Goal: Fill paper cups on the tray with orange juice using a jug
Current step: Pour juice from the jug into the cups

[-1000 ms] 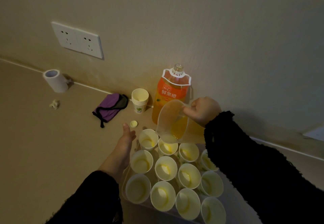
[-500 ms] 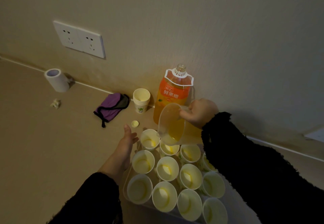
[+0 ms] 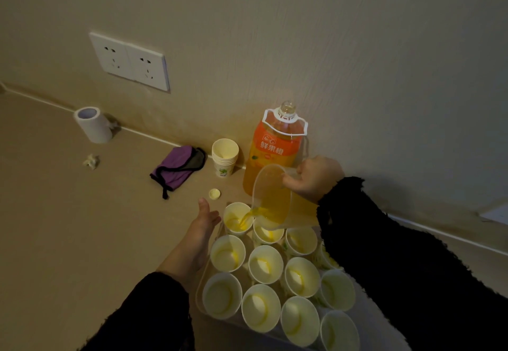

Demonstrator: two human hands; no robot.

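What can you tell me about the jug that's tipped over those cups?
The jug is clear and looks like plastic, with a wide round mouth. It is tilted steeply, lip down to the left, over the far-left cup. Orange juice pooled in its lower side runs in a thin stream into that cup. The right hand grips it at the upper side, and any handle is hidden by that hand. The juice bottle stands just behind it.

White characters reading 鲜果橙 run across the orange label of the juice bottle point(image 3: 275, 148) standing against the wall point(image 3: 357, 48), beneath a small brand mark too blurred to read.
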